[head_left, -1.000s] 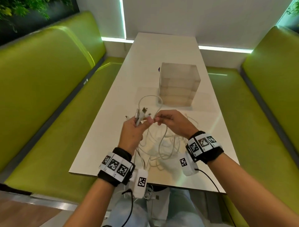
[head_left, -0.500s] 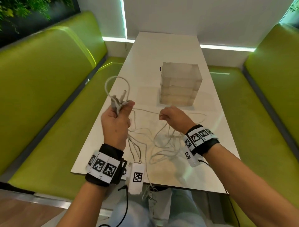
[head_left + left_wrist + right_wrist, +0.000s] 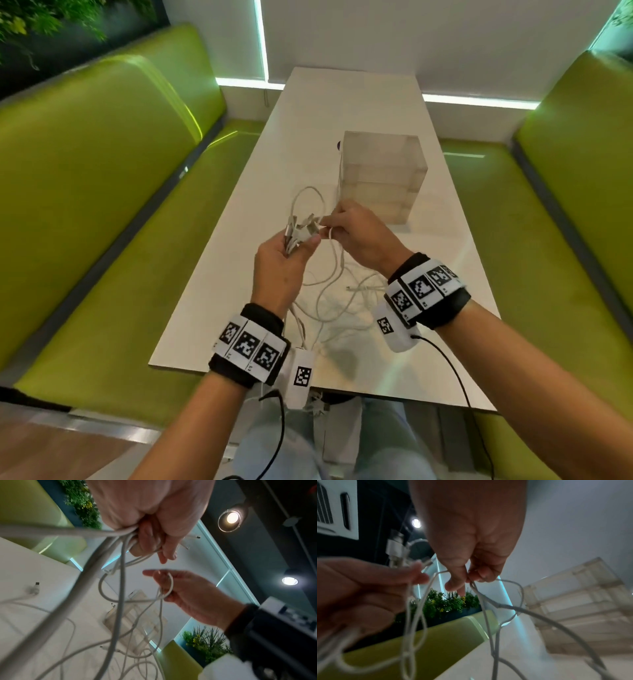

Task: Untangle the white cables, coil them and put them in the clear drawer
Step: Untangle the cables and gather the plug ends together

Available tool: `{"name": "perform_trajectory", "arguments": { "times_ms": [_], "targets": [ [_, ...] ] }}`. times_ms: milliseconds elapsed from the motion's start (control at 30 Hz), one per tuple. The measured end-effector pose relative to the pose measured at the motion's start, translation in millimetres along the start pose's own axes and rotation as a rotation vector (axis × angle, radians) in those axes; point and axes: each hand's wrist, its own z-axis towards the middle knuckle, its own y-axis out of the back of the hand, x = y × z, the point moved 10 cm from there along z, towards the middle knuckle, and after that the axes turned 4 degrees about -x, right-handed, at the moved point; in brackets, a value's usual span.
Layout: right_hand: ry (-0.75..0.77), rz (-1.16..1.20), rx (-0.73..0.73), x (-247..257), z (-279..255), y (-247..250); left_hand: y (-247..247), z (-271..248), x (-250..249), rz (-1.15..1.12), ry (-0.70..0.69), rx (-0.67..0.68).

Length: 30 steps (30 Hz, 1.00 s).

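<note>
Now L hand (image 3: pixel 279 270) grips cables (image 3: pixel 329 291); R hand (image 3: pixel 359 236) pinches one strand; clear drawer (image 3: pixel 380 181) just behind, on table (image 3: pixel 342 109).

Two hands work above one white counter (image 3: pixel 346 113): one left hand (image 3: pixel 279 265) and one right hand (image 3: pixel 363 236). One clear drawer unit (image 3: pixel 382 178) stands on the counter, showing three stacked drawers. One tangle of white cables (image 3: pixel 337 301) is there; the separate cables cannot be counted. Two green benches flank the counter, one (image 3: pixel 85 178) to the left, one (image 3: pixel 561 212) to the right. Each wrist wears one marker band, two in all
</note>
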Motion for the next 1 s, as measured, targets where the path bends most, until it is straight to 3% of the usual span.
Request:
{"name": "perform_trajectory", "arguments": {
  "times_ms": [300,533,667,833,900,1000],
  "targets": [
    [-0.028,-0.084,-0.017,10,-5,6,-7,-5,-1,0.015,0.030,0.004],
    [-0.262,-0.115,0.117,-81,-23,-22,48,7,-32,-0.243,-0.044,-0.144],
    [-0.292,-0.011,0.057,-86,-25,-15,63,6,-38,-0.259,-0.076,-0.167],
    [-0.321,-0.055,0.082,-105,-32,-16,82,2,-51,-0.419,-0.146,-0.227],
    [-0.317,-0.006,0.047,-105,-33,-12,82,4,-46,-0.379,-0.126,-0.215],
    [-0.230,0.044,0.019,-82,-27,-8,59,8,-22,-0.131,-0.044,-0.155]
  ]
}}
